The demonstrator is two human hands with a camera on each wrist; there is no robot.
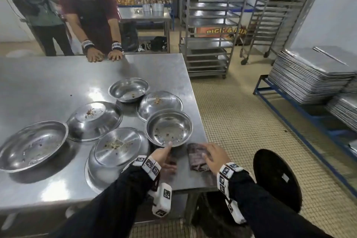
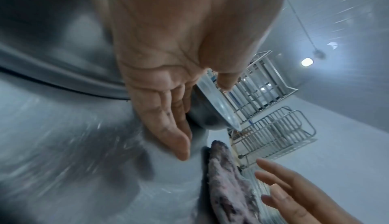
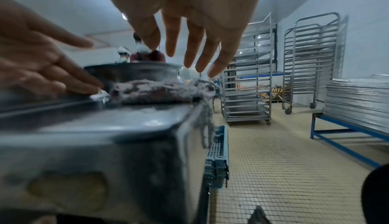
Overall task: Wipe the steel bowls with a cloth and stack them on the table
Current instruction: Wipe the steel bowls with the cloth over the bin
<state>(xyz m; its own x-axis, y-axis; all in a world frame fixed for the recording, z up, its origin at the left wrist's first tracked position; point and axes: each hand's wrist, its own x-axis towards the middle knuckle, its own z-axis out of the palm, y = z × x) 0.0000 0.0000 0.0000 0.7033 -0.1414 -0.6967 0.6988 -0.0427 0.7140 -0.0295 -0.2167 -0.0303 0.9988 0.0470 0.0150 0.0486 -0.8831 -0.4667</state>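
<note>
Close to me, six steel bowls sat on the steel table. Three stood upright: the near-right bowl held scattered crumbs, the far bowl a few specks, and the large left bowl some dark bits. Three lay upside down with food scraps on their bases: one at near centre, one in the middle, one at right.

My left hand had its thumb on the near rim of the near-right bowl, with its fingers nearly straight beneath, not clamped. My right hand hovered with fingers spread and relaxed over the folded purple cloth, which lay at the table's near-right corner, just beside that bowl.

Only the head view showed the bowls' contents and a person leaning both hands on the far edge. Only the right wrist view showed a gap between my fingertips and the cloth, plus cloth threads hanging over the table edge and a blue crate below it.
</note>
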